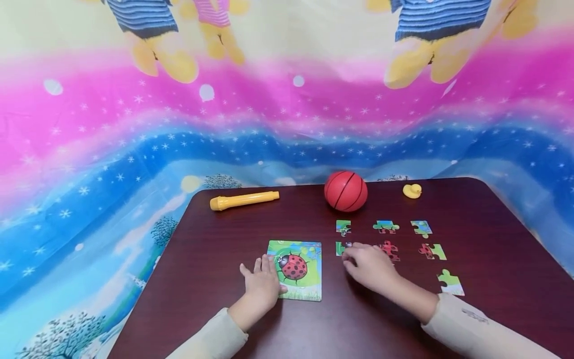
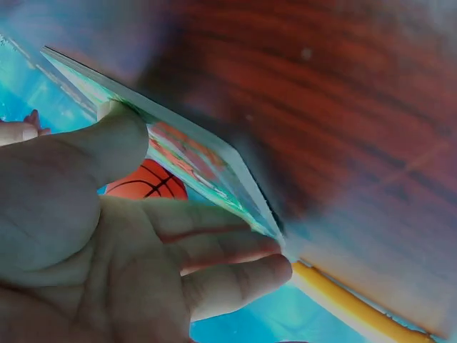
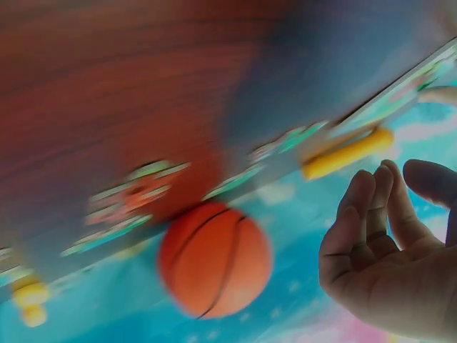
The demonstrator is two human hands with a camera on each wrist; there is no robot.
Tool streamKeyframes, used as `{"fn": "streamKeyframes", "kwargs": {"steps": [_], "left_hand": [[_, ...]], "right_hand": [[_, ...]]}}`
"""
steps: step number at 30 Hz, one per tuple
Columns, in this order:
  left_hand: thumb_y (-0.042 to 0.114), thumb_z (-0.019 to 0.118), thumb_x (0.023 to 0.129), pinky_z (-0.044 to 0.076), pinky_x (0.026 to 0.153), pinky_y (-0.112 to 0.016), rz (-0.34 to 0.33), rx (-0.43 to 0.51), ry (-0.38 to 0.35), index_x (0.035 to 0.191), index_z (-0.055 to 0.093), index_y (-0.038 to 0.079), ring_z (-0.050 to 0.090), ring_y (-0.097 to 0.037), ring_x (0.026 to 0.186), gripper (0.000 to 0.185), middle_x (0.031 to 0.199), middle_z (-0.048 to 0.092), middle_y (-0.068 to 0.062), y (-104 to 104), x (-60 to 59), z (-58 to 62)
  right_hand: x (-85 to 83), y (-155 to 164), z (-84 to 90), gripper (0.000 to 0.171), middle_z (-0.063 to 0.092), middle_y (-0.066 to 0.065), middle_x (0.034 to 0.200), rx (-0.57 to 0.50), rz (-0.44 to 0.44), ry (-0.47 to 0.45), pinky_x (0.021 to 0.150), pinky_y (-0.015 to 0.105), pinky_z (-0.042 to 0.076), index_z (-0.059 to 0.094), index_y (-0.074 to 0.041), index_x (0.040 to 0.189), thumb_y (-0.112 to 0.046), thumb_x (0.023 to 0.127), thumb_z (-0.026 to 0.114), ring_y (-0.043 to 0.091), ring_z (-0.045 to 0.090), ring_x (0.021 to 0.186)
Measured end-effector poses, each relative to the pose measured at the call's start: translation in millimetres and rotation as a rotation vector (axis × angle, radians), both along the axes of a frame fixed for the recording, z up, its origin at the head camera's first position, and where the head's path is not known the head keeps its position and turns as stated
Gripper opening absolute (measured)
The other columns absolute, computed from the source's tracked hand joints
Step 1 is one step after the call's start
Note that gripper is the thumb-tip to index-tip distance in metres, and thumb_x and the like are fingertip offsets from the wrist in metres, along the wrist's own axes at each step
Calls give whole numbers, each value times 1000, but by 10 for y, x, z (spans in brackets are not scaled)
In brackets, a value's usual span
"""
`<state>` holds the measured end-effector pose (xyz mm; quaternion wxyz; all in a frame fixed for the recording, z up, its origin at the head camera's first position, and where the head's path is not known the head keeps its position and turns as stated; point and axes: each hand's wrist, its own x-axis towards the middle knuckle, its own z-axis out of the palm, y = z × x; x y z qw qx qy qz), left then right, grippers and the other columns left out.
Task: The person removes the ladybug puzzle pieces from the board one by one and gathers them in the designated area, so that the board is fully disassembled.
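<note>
From the head view, the square ladybird puzzle board [image 1: 299,269] lies flat near the table's [image 1: 224,239] front, edges square to it. The left hand [image 1: 262,286] rests on it with flat, spread fingers. The right hand [image 1: 369,267], loosely curled, touches a green puzzle piece [image 1: 341,248]. The left wrist view shows its thumb [image 2: 107,143] against the board's edge. The right wrist view shows relaxed fingers [image 3: 371,207] holding nothing.

**Setting: draped tabletop corner**

Table [image 1: 493,259]: dark reddish-brown, glossy wood grain, rounded far corners. Backdrop cloth [image 1: 134,139]: hung behind and around the table, printed in bands of pale yellow, pink, blue and light blue, with white stars, snowy trees and cartoon figures in striped tops. Lighting: even, soft.
</note>
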<state>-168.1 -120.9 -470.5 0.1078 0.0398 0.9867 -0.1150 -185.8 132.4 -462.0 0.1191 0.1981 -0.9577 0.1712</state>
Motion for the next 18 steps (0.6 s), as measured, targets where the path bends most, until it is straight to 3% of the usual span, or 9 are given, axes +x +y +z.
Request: {"fn": "streamKeyframes", "kwargs": {"steps": [4,8,13,18], "left_hand": [[62,57,81,27,102,-64,25,43,-31,143,42,9,33,-23,138,83,149,36,-7,-20,-15,4],[63,55,81,27,103,-62,29,21,-48,143,41,10,30,-23,139,83,150,36,-6,-17,-33,15],[65,53,81,28,107,-54,6,-24,-38,142,43,11,30,-27,139,82,149,37,-7,-8,-15,7],[65,52,81,26,109,-50,-7,-33,-23,141,44,10,31,-25,139,82,148,38,-8,-33,-6,16]], "right_hand": [[-33,-324,-27,3,64,-8,77,20,96,13,72,38,49,73,-18,80,-18,78,72,14,63,80],[-70,-600,-98,7,63,-7,78,31,191,17,64,34,48,75,-18,84,-19,77,73,12,60,74],[-106,-854,-223,35,53,-5,76,104,245,-17,57,30,41,73,-15,102,-35,74,77,11,49,66],[-99,-1008,-301,54,52,-1,85,182,256,-66,63,33,44,69,-13,110,-50,71,76,16,50,76]]}}
